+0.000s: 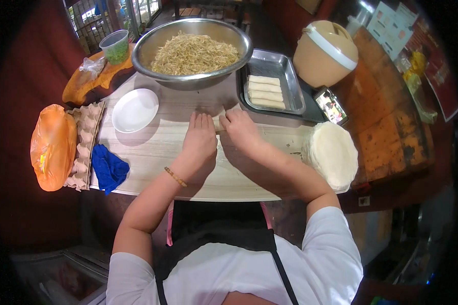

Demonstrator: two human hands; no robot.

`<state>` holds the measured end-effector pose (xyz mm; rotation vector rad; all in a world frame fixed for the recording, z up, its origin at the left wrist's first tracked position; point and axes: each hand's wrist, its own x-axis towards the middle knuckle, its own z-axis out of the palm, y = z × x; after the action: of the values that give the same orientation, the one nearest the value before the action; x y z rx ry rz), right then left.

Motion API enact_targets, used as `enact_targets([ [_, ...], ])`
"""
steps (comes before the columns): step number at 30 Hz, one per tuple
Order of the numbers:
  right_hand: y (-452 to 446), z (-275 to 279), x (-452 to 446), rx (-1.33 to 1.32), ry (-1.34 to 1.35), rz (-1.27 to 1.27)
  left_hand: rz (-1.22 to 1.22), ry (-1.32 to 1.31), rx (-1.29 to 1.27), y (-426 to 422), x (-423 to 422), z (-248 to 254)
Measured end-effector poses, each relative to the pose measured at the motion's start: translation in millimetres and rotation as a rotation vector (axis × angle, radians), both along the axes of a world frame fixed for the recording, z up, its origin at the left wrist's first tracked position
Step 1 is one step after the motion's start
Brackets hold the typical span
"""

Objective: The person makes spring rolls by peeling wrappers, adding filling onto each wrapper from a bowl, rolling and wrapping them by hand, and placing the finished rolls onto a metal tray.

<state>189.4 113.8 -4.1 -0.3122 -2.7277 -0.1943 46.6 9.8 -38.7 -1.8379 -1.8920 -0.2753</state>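
Note:
My left hand and my right hand lie side by side on the pale table, both over a thin roll that shows only in the gap between them. The left fingers point forward, close together; the right fingers curl over the roll's other end. Ahead of them is a steel bowl heaped with bean sprouts. Several finished white rolls lie in a metal tray at the right. A stack of round white wrappers sits near the table's right edge.
A white plate, blue cloth, egg carton and orange bag are on the left. Behind them stands a cup of chopped greens. A phone leans by the tray, near a tan lidded container.

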Motion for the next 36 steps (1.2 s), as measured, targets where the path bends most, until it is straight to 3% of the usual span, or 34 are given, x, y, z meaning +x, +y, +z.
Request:
enact_targets([
  [3, -6, -11, -1, -0.051, 0.037, -0.061, 0.073, -0.039, -0.025, 1, 5, 2],
  [6, -2, -20, -3, 0.146, 0.097, -0.064, 0.104, -0.095, -0.103, 10, 1, 8],
  [11, 4, -21, -12, 0.021, 0.034, -0.068, 0.171, -0.287, -0.308, 23, -8, 17],
  [18, 13, -29, -22, -0.022, 0.004, -0.044, 0.183, -0.395, -0.257, 35, -19, 8],
  [20, 11, -26, -24, 0.099, -0.035, -0.051, 0.204, -0.769, -0.467, 35, -23, 24],
  [21, 11, -23, -24, 0.104, -0.035, -0.049, 0.205, -0.770, -0.462, 33, -25, 20],
  [23, 12, -18, -25, 0.121, -0.002, -0.015, 0.177, -0.809, -0.171, 18, -31, 4],
  [26, 19, -11, -29, 0.137, 0.115, 0.103, 0.075, -0.809, 0.027, -30, -33, -1],
  [31, 39, 1, -44, 0.054, -0.046, 0.176, 0.064, -0.937, 0.184, -122, -30, 4],
  [36, 58, 0, -59, 0.051, -0.163, 0.247, 0.157, -0.961, 0.318, -153, -24, -6],
])
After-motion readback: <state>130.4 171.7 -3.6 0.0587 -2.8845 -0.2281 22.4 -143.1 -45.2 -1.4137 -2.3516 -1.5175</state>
